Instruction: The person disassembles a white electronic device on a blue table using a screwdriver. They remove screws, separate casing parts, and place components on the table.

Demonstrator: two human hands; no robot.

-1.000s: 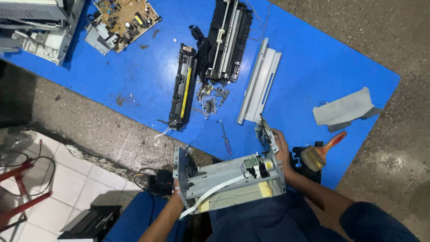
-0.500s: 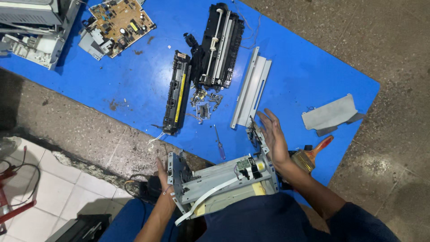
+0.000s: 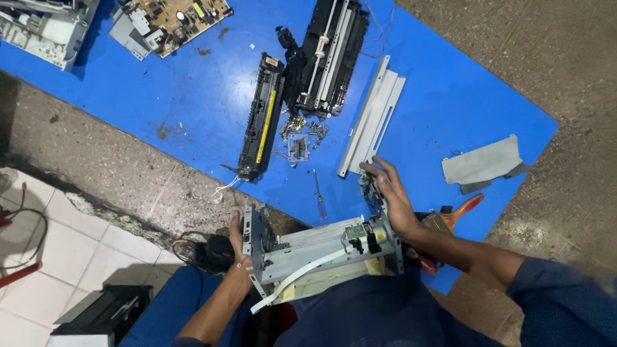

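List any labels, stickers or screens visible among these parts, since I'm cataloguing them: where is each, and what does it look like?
Yellow strip label: a long narrow band along the black cartridge unit on the blue mat.
Small green patch: on the grey metal frame, by the right hand; too small to tell.
No screens or packages.

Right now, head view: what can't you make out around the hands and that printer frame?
- Left hand: fingers hidden behind the printer frame; grip unclear.
- Right hand: palm covers the frame's end plate; what it touches is hidden.
- Frame's underside: blocked by the lap.
- Brush: bristles hidden behind the right wrist.
- Loose screws and bits: too small to tell apart.
- Grey housing: cut off by the top-left edge.
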